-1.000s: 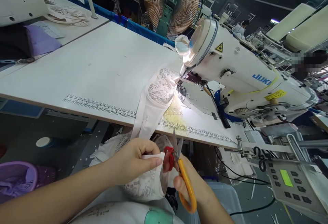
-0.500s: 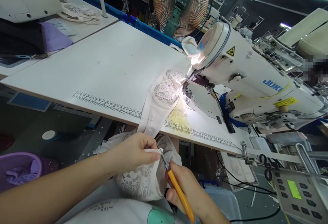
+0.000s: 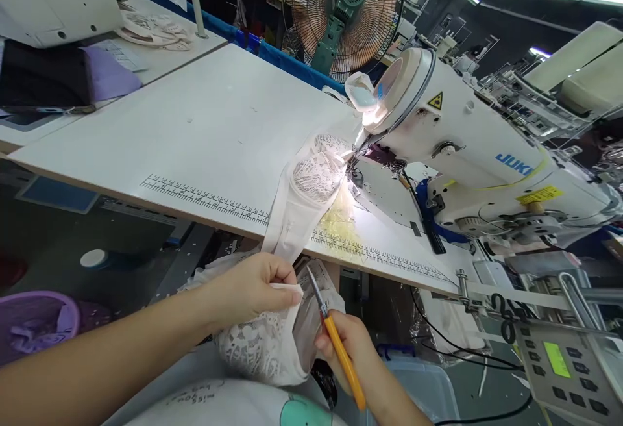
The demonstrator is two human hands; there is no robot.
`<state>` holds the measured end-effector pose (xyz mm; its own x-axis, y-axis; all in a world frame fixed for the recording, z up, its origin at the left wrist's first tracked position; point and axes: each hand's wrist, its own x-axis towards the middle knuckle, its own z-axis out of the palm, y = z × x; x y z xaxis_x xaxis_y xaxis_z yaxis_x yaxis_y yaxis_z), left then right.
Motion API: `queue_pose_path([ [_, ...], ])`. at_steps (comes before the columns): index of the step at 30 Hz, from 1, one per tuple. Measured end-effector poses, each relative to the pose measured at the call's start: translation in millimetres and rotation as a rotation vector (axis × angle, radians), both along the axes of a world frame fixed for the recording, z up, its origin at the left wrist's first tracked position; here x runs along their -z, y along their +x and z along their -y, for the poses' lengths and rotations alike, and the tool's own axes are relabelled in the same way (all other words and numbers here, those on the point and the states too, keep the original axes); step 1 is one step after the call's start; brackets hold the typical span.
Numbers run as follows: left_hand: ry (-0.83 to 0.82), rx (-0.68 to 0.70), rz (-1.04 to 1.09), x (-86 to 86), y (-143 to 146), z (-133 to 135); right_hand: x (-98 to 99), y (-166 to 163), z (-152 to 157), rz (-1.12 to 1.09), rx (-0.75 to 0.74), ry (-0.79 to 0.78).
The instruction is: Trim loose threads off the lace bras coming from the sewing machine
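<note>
My left hand (image 3: 260, 289) is closed in a pinch on the edge of a white lace bra (image 3: 263, 345), which hangs over my lap below the table edge. My right hand (image 3: 348, 348) grips a pair of scissors (image 3: 341, 354) with orange handles. Their slim pointed blades angle up and left, just right of the pinched edge and apart from my left fingertips. More white lace, a bra cup (image 3: 316, 176), lies on the table under the lit needle area of the sewing machine (image 3: 467, 134), with its band draped over the front edge toward my hands.
The white sewing table (image 3: 209, 114) has printed rulers along its front edge. A green fan (image 3: 345, 17) stands behind it. At lower left is a purple basket (image 3: 43, 302) with cloth inside; at lower right, a control panel (image 3: 564, 374) and a clear plastic bin (image 3: 423, 387).
My right hand has drawn the scissors slightly away from the bra edge, so the blade tip now stands clear of my left fingers. The left hand keeps its pinch.
</note>
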<state>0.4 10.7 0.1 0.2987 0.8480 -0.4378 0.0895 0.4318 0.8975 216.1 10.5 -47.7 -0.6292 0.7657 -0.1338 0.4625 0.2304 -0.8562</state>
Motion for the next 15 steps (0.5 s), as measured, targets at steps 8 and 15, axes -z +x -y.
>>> queue_pose_path([
  [8,0.039,-0.143,0.058,1.0,-4.5,9.7,-21.5,-12.2,14.4,-0.181,0.024,0.048],
  [15,-0.102,-0.206,0.297,4.8,-12.7,21.1,-10.1,-41.2,23.7,-0.046,-0.039,0.489],
])
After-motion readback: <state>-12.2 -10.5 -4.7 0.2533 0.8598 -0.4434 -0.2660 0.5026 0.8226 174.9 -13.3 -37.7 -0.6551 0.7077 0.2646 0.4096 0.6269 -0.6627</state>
